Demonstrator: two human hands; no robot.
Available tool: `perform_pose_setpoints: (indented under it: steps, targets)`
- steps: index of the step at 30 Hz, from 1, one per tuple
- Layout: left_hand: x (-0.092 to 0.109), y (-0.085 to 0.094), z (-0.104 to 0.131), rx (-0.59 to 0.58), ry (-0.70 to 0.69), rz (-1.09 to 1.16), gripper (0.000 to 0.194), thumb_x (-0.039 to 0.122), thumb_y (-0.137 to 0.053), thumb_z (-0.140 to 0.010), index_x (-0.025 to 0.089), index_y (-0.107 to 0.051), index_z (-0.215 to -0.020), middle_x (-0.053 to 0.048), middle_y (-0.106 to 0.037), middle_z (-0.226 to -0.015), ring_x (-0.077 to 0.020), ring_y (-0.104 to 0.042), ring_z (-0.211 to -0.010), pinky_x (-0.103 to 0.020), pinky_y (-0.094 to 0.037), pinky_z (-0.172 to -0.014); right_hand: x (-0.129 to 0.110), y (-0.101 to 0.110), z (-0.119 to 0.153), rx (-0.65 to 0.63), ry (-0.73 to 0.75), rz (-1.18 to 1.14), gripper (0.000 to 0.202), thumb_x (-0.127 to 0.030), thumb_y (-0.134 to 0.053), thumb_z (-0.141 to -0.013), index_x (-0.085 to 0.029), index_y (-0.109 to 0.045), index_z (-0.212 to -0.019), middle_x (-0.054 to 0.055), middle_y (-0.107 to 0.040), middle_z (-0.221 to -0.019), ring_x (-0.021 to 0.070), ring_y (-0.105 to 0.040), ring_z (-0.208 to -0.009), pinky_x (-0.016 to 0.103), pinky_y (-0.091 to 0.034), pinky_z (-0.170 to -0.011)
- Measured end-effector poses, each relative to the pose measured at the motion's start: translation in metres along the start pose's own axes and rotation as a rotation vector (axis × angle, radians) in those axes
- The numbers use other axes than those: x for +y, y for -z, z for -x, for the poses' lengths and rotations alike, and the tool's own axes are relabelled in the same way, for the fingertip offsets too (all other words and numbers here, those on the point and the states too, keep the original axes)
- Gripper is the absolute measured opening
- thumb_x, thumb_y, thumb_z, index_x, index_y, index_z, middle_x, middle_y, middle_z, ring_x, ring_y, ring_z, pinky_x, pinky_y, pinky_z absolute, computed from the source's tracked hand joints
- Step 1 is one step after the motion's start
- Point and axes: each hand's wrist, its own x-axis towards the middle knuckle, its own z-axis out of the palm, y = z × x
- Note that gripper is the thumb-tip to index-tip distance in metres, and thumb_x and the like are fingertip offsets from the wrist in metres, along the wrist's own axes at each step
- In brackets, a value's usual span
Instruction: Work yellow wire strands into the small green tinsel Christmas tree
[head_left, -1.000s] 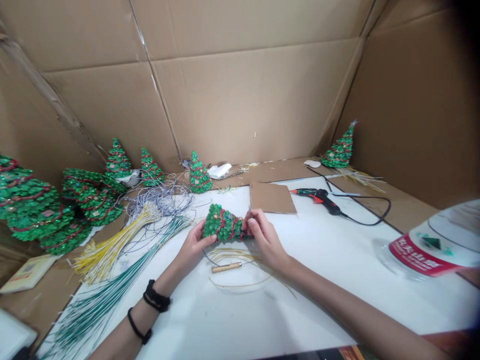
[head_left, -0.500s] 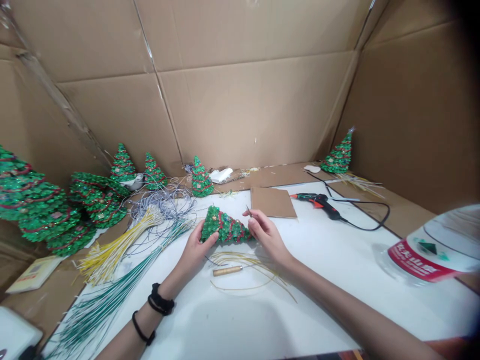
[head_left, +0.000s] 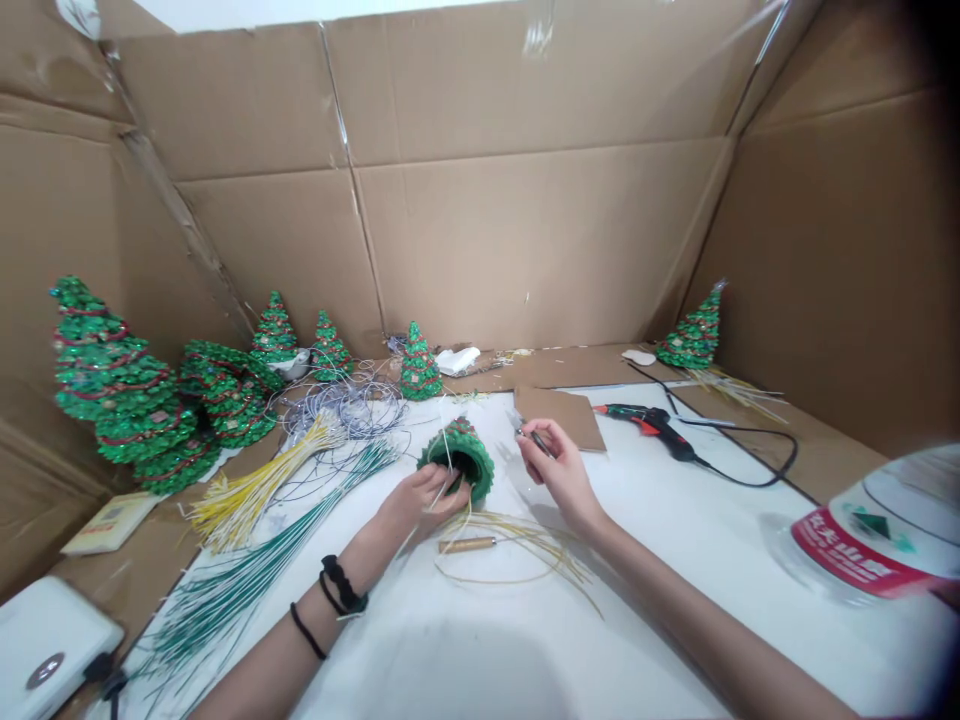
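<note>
A small green artificial Christmas tree (head_left: 481, 470) lies tipped over, its hollow base facing me. My left hand (head_left: 420, 500) is closed at the rim of that base, with some fingertips hidden in the opening. Thin pale wires (head_left: 450, 450) stick out of the hollow and pass by the fingers. To the right of the tree, my right hand (head_left: 559, 465) is raised and closed around a small tool (head_left: 534, 437) with a dark handle and a pale tip; its exact kind is unclear. Just below the tree lies a wooden-handled awl (head_left: 466, 545) among loose yellowish wires (head_left: 544, 545).
Yellow wires (head_left: 255, 485) and green wires (head_left: 277, 550) lie in bundles on the left, near tangled grey wire (head_left: 345, 405). Several decorated trees (head_left: 120, 380) stand behind. A cardboard piece (head_left: 562, 415), a glue gun (head_left: 652, 425) with its cord and a large bottle (head_left: 862, 540) are on the right.
The tree has turned from lying sideways to showing its hollow base. My left hand has shifted to that opening. My right hand has drawn away from the treetop, still with the tool.
</note>
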Motion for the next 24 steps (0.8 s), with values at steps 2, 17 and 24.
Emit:
perform_pose_setpoints:
  steps: [2,17,24]
  targets:
    - [0.004,-0.003,-0.002,-0.027,-0.034,-0.019,0.022,0.008,-0.047,-0.085,0.015,-0.052,-0.105,-0.01,-0.067,-0.101,-0.0178,-0.059,-0.097,-0.028,-0.041,-0.085,-0.004,-0.001,0.0,-0.024,0.018,-0.027,0.032,-0.041,-0.066,-0.071,-0.021,-0.05,-0.09,-0.003,-0.056,-0.066,0.0096,-0.047,-0.052,0.022,-0.037,-0.048]
    - [0.011,0.038,-0.012,-0.231,0.066,0.255,0.02,0.025,-0.051,-0.082,0.013,-0.057,-0.097,-0.011,-0.063,-0.096,-0.0242,-0.052,-0.104,-0.037,-0.036,-0.097,0.006,-0.012,0.038,-0.105,0.473,0.153,0.021,-0.037,-0.041,-0.091,-0.021,-0.054,-0.093,0.002,-0.055,-0.075,0.014,-0.052,-0.063,0.026,-0.043,-0.058]
    - [0.009,0.028,-0.004,-0.023,0.064,0.188,0.033,0.044,-0.049,-0.084,0.016,-0.059,-0.07,-0.007,-0.06,-0.068,-0.0221,-0.053,-0.081,-0.035,-0.041,-0.075,0.011,-0.013,0.038,-0.308,0.52,0.444,0.011,-0.031,-0.05,-0.085,-0.021,-0.056,-0.083,0.003,-0.059,-0.072,0.016,-0.056,-0.063,0.028,-0.046,-0.059]
